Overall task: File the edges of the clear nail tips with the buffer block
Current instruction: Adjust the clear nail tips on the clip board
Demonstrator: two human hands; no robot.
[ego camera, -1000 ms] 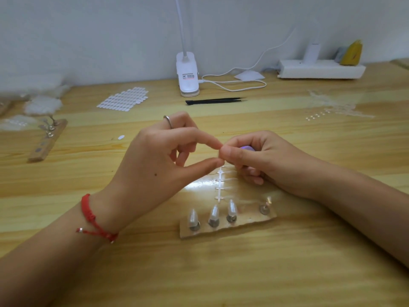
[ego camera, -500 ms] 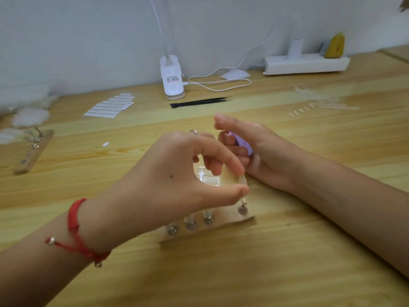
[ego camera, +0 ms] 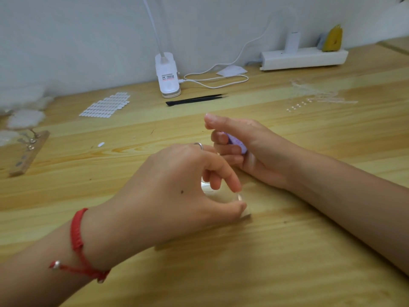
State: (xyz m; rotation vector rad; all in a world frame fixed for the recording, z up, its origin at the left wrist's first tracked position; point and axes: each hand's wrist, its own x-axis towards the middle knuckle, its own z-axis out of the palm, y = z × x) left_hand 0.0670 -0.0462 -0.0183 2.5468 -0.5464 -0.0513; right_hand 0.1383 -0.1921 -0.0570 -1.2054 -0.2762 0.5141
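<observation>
Head view. At frame centre, left grip (ego camera: pixel 181 196), back of the hand up, low over the table (ego camera: pixel 287 262). Thumb and forefinger drawn in to a narrow pinch on a clear nail tip (ego camera: pixel 239 197), visible only as a small glint between the two fingertips. Remaining fingers loosely curled underneath. Directly below the pinch, the pale corner of a wooden holder (ego camera: pixel 247 214), mostly hidden by the hand. Cannot tell whether the tip touches the holder. Silver ring (ego camera: pixel 198 145) on one finger, red cord bracelet (ego camera: pixel 78 240) round the wrist at lower left.

Just above and right of centre, right grip (ego camera: pixel 259 151), lying on its side. Fingers curled round the purple buffer block (ego camera: pixel 237 143), thumb stretched straight out toward the left of the frame. Block close behind the left knuckles, higher in the frame than the nail tip and apart from it.

Along the top edge, against the wall: white clip lamp base (ego camera: pixel 167 74), looped white cable (ego camera: pixel 218 82) to its right, then a white power strip (ego camera: pixel 303 57) with a yellow object (ego camera: pixel 332 38) at its far end. Just below the lamp base, black tweezers (ego camera: pixel 197 99) flat on the wood.

Upper left: sheet of white oval tabs (ego camera: pixel 106 106). Further left, white fluffy pads (ego camera: pixel 26 118) and a wooden strip with metal pegs (ego camera: pixel 28 151). One loose oval tab (ego camera: pixel 101 144) between that strip and the hands.

Upper right: scattered clear plastic pieces (ego camera: pixel 321 96), too faint to make out singly.
</observation>
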